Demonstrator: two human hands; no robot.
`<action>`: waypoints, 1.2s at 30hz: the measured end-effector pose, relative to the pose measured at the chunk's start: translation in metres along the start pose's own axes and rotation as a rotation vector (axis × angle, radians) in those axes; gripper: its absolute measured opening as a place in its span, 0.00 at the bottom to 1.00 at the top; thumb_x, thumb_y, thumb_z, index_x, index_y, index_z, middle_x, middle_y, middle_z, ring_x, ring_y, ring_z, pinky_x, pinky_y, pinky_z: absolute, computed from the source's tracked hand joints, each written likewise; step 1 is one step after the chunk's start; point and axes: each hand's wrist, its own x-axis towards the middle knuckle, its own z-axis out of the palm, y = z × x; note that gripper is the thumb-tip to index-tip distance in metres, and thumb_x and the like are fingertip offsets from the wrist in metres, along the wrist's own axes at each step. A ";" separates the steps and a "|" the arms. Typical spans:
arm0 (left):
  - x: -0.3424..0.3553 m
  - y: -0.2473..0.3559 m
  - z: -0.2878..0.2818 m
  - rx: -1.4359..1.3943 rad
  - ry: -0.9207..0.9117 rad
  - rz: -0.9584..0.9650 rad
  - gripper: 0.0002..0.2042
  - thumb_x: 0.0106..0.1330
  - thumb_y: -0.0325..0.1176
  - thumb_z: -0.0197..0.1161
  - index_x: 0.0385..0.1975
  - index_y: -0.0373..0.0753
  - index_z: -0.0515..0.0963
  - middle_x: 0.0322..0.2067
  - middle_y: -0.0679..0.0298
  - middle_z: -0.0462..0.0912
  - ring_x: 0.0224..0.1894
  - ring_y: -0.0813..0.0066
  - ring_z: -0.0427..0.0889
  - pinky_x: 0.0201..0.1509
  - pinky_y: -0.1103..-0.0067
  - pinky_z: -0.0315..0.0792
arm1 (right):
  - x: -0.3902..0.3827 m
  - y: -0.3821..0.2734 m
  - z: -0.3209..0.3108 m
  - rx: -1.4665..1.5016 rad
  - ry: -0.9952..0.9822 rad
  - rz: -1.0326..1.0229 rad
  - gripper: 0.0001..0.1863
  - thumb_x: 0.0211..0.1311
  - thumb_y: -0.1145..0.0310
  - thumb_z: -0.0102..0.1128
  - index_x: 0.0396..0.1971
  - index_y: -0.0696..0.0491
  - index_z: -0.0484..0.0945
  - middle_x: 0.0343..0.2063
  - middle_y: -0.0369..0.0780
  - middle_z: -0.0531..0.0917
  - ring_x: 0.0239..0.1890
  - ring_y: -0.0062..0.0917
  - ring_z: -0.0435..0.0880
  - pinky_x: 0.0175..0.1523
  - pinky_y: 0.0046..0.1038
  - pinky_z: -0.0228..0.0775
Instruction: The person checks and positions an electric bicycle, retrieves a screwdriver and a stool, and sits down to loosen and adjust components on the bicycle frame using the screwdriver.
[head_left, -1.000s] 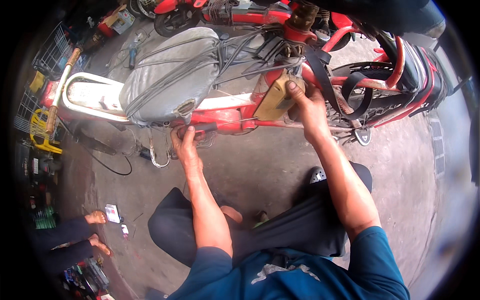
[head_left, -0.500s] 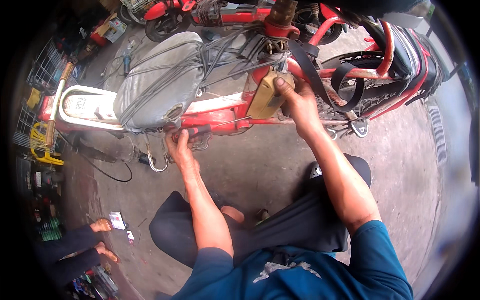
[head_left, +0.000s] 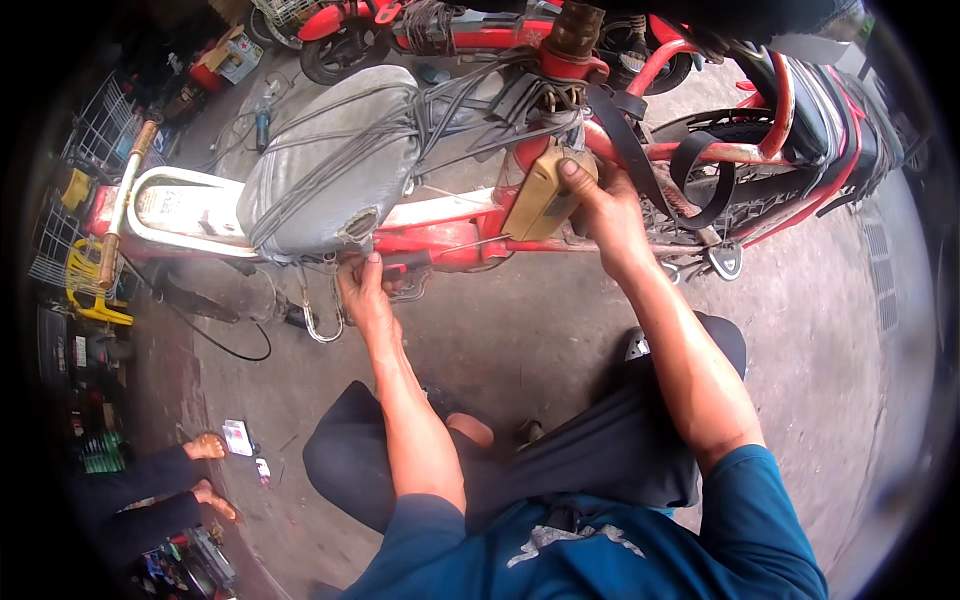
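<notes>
My left hand (head_left: pixel 368 295) is closed round a screwdriver (head_left: pixel 410 262) with a red and black handle. Its thin shaft points right, and the tip meets or nearly meets the lower edge of a worn yellow box (head_left: pixel 540 203). Thumb on top, my right hand (head_left: pixel 610 215) grips the box; its other fingers are hidden behind it. The box is tilted against the red frame (head_left: pixel 450 210) of an electric bike. A torn grey seat (head_left: pixel 325 160) wrapped in cables lies left of the box, and a black strap (head_left: pixel 640 160) hangs just right of it.
Another red bike (head_left: pixel 470 30) stands behind. At left are a wire basket (head_left: pixel 105 130), a yellow U-shaped lock (head_left: pixel 88 290) and shelved goods. Another person's bare feet (head_left: pixel 208 447) rest on the concrete floor (head_left: pixel 480 330) near a small white packet (head_left: pixel 237 438). A blue tool (head_left: pixel 262 128) lies beyond the seat.
The whole view has shifted slightly, so the bike appears a little further right. Both hands keep their holds, and the screwdriver still points at the box's lower edge.
</notes>
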 end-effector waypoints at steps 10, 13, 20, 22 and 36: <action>-0.010 0.003 0.009 -0.156 0.043 0.151 0.12 0.63 0.39 0.58 0.36 0.37 0.72 0.31 0.67 0.75 0.27 0.80 0.76 0.20 0.85 0.68 | -0.001 0.001 0.003 0.042 0.010 -0.087 0.30 0.54 0.49 0.62 0.48 0.58 0.70 0.25 0.34 0.76 0.19 0.14 0.67 0.21 0.18 0.54; -0.004 0.014 0.004 0.199 0.048 0.001 0.13 0.61 0.37 0.61 0.37 0.34 0.73 0.29 0.66 0.76 0.28 0.81 0.75 0.27 0.84 0.68 | -0.005 -0.010 -0.001 0.021 -0.027 0.017 0.30 0.55 0.49 0.61 0.48 0.58 0.70 0.26 0.34 0.76 0.19 0.14 0.68 0.21 0.18 0.55; -0.015 0.021 0.005 -0.207 -0.101 0.046 0.12 0.61 0.36 0.62 0.38 0.35 0.73 0.33 0.64 0.76 0.30 0.77 0.77 0.27 0.83 0.71 | -0.001 -0.004 0.002 0.005 -0.003 -0.017 0.29 0.55 0.49 0.61 0.47 0.58 0.71 0.25 0.34 0.76 0.19 0.14 0.68 0.22 0.18 0.55; -0.008 0.016 -0.006 -0.050 -0.099 0.014 0.12 0.61 0.35 0.61 0.39 0.35 0.72 0.34 0.64 0.75 0.32 0.77 0.76 0.29 0.82 0.72 | -0.002 -0.004 0.002 0.000 0.003 -0.050 0.29 0.55 0.48 0.61 0.46 0.58 0.71 0.25 0.34 0.76 0.19 0.14 0.67 0.22 0.18 0.55; 0.001 0.036 0.003 0.289 -0.078 -0.133 0.15 0.59 0.31 0.61 0.44 0.33 0.69 0.37 0.63 0.74 0.37 0.74 0.77 0.34 0.77 0.75 | -0.002 -0.004 0.003 0.058 0.001 0.006 0.29 0.54 0.49 0.62 0.47 0.57 0.70 0.28 0.34 0.75 0.19 0.13 0.67 0.22 0.17 0.55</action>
